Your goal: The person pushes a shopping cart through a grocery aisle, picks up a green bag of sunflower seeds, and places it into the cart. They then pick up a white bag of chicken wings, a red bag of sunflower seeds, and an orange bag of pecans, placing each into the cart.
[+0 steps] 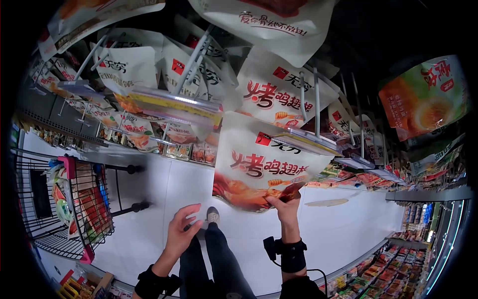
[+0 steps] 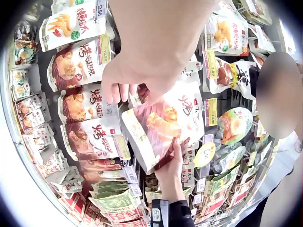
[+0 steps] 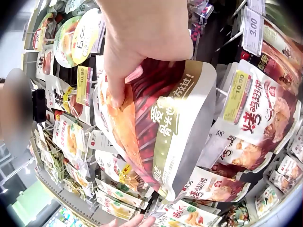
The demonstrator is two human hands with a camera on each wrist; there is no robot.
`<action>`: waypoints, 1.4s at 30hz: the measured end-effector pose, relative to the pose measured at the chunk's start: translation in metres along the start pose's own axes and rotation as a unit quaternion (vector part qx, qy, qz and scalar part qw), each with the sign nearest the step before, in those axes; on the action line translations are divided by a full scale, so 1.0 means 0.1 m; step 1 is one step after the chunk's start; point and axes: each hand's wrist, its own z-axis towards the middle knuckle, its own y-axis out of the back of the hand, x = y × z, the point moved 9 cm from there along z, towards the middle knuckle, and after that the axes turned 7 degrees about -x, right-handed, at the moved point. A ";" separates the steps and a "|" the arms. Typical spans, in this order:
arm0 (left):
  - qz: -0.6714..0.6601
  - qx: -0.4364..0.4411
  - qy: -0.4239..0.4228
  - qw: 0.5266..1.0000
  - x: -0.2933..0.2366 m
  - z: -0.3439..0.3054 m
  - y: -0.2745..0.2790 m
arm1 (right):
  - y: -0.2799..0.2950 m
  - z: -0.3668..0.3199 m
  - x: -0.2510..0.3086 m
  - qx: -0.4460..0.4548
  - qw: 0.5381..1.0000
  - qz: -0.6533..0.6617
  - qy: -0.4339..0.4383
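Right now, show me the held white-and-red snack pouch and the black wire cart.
white-and-red snack pouch (image 1: 259, 172), head view, printed front.
black wire cart (image 1: 50, 239), head view, basket wall.

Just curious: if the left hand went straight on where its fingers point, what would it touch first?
Probably the red-and-white snack pouch that the right hand pinches; depth is hard to judge.

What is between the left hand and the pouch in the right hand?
Nothing; the head view shows a bare gap between left hand and pouch, floor behind.
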 end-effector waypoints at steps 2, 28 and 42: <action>0.001 0.005 0.008 1.000 0.08 0.01 0.00 | 0.04 0.05 -0.06 -0.008 1.000 0.012 0.001; -0.022 0.037 0.031 0.999 0.14 0.15 -0.23 | -0.09 0.27 0.11 -0.001 0.998 0.055 0.040; -0.013 0.041 0.017 0.999 0.17 0.13 -0.22 | -0.04 0.52 0.03 0.018 0.994 0.098 0.037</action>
